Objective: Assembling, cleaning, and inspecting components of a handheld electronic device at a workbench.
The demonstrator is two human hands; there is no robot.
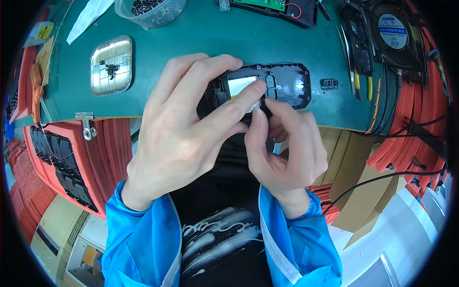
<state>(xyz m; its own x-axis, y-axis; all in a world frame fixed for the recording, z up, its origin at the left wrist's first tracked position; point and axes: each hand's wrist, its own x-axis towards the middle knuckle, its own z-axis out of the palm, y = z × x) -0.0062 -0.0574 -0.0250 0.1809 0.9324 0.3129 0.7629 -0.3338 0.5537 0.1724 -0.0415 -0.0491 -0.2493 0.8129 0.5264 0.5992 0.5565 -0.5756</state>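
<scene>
Near the front edge of the bench, a black plastic casing (295,86) lies with its hollow inner side up. A white rectangular panel (240,85) shows through its left part. My left hand (179,129) grips the casing's left end, with a finger stretched across the panel. Thumb and fingertips of my right hand (291,153) are pinched together at the casing's near edge; a dark piece shows there, too covered to name. Just right of the casing sits a small black keypad-like part (329,84).
On the green bench (181,45) are a metal dish (102,53) with small dark screws (112,71), a clear tub (165,18) of screws, a circuit board (263,4), tweezers (345,60) and a fan (393,32). A binder clip (86,125) grips the edge. Red foam trays (112,148) stand below.
</scene>
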